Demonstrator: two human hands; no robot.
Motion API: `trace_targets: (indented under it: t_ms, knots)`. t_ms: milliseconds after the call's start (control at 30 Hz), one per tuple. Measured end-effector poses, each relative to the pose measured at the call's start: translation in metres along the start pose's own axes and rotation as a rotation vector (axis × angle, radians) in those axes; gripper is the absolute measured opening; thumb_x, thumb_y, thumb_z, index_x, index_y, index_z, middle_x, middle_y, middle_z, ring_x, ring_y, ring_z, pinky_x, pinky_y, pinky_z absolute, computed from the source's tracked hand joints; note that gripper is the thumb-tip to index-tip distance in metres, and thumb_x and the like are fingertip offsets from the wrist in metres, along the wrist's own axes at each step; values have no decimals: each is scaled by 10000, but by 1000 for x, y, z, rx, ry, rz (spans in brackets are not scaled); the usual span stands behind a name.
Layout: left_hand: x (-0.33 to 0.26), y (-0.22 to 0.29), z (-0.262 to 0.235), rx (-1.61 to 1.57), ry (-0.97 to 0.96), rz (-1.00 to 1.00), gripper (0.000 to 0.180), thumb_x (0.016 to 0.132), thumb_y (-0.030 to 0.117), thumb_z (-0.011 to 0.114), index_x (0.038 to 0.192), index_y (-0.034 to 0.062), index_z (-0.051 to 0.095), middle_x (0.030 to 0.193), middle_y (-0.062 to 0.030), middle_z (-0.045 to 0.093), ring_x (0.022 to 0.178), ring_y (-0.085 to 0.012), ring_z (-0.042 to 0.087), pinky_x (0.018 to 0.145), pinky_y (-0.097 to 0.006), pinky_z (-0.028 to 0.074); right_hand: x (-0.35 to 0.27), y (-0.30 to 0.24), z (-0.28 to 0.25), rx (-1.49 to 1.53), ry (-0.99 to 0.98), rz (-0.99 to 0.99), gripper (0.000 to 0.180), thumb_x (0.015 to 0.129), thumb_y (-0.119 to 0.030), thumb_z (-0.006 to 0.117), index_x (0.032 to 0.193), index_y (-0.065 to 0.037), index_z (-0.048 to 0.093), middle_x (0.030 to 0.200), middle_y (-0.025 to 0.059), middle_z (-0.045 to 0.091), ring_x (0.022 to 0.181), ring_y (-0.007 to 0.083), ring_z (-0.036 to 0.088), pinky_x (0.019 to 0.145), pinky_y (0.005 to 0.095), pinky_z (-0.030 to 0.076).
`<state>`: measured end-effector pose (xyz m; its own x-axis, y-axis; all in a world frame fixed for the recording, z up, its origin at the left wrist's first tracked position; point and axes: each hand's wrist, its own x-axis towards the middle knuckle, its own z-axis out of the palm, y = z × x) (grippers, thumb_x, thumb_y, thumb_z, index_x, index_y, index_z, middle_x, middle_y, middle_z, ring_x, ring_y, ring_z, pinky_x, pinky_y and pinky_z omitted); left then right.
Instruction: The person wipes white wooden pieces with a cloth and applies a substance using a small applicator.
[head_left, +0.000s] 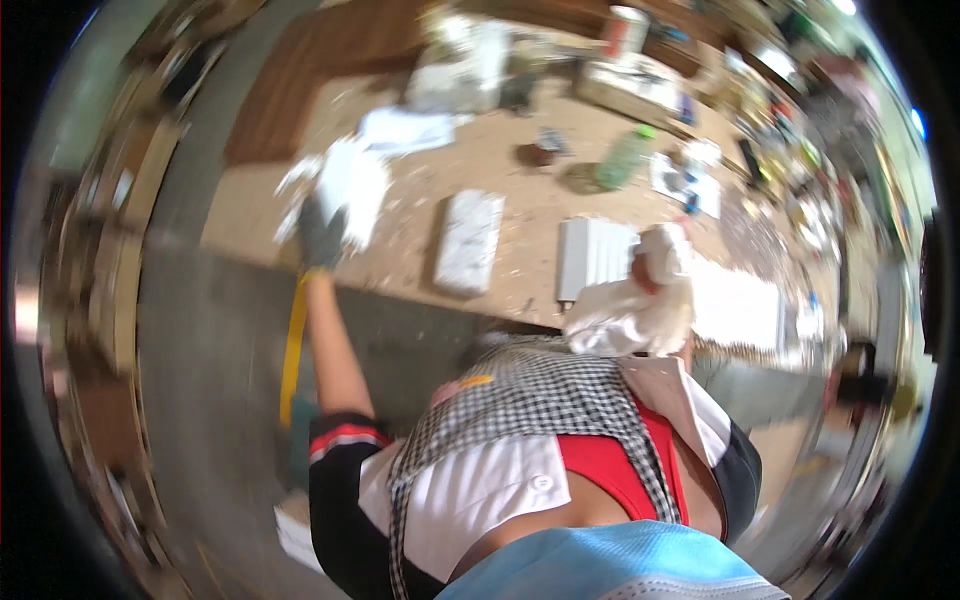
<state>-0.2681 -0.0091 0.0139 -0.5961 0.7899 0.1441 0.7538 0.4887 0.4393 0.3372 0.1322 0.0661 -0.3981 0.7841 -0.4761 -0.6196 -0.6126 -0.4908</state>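
My left hand (322,232), in a grey glove, is at the near left of the table against a bright white piece (352,190) with ragged edges. Blur hides its fingers, so I cannot tell whether it grips the piece. On the right, my right hand (643,270) is closed on a bunched white cloth (630,315), which covers most of it. Just beside the cloth lies a white ribbed panel (592,255). Between my hands rests a white rectangular block (470,243) with a speckled surface.
The brown worktable (400,265) carries a green bottle (622,160), a small dark jar (548,143), a folded white cloth (408,130) and a white box (632,88) with a red-and-white can (624,32). A white stack (738,305) lies at right. Clutter (775,130) fills the far right.
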Motion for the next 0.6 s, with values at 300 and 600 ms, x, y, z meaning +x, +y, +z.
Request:
trace_targets:
  t_ms: [300,600]
  knots:
    - [77,115,-8,388,-120,-53,1152,694,645,752,1510,-39,312,1457,-286,460,1335,-408,467,1107,-462,388,-52,12,-7,148,-43,-8,451,996,-468,545,1178,-64,628,1022,74,679,868,190,659,761,325,556]
    - [100,111,18,456,-152,-202,1054,667,487,825,1505,29,379,1471,-219,491,1308,-344,538,1054,-429,466,-70,7,-15,167,-15,-49,462,993,-474,551,1183,-60,628,1014,69,679,858,182,657,757,316,552]
